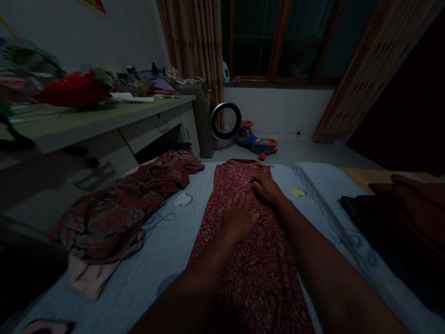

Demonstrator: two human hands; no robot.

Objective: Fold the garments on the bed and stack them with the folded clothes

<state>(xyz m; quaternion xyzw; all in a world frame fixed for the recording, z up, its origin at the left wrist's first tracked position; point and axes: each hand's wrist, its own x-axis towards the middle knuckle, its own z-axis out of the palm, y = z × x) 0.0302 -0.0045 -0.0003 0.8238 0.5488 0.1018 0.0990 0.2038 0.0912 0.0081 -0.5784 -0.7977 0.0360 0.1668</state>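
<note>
A dark red, white-speckled dress [259, 253] lies spread lengthwise over a light blue bedspread [184, 236]. My left hand [239, 217] rests flat on its middle, palm down, with the fingers stretched out. Farther up and to the right, my right hand [267, 188] touches the cloth near its upper right edge, its fingers apart and loosely bent. Neither hand grips the fabric. The upper hem lies close to the far edge of the bed. The dress's lower end runs out of view beneath my forearms.
Crumpled patterned clothing [139, 208] lies on the left. Dark folded clothes [410, 218] lie on the right. A cluttered desk [114, 118] runs along the left wall. Beyond the bed are a washing machine with its round door [239, 121] open and a blue-orange ride-on toy [255, 141].
</note>
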